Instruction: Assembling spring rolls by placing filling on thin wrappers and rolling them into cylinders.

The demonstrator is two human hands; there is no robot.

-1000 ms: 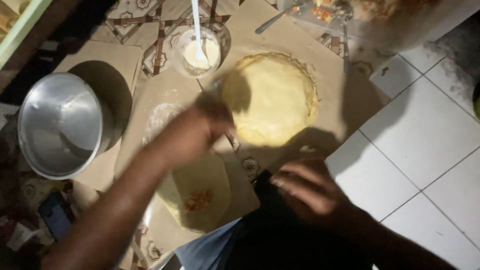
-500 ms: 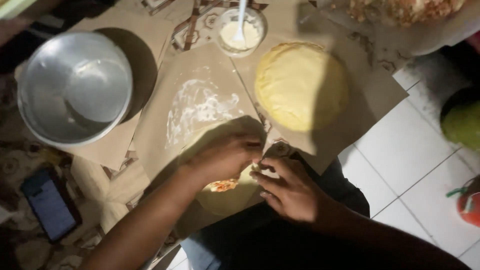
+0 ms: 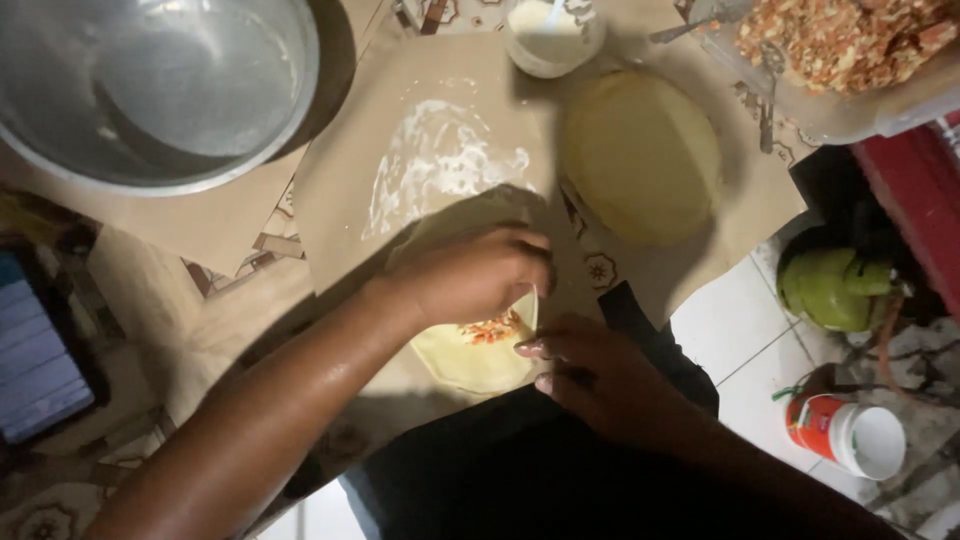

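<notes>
Wrapper (image 3: pixel 470 352), a thin pale-yellow round sheet with an orange-red filling (image 3: pixel 492 328) showing at its middle, lies on brown paper (image 3: pixel 340 215) at about six o'clock from the stack of wrappers (image 3: pixel 640 155). Left hand (image 3: pixel 470 272) pinches its upper edge; right hand (image 3: pixel 595 375) grips the three o'clock edge with its fingertips.

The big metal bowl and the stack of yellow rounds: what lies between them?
In the head view, between the metal bowl and the stack of yellow rounds lies brown paper smeared with white paste.
</notes>
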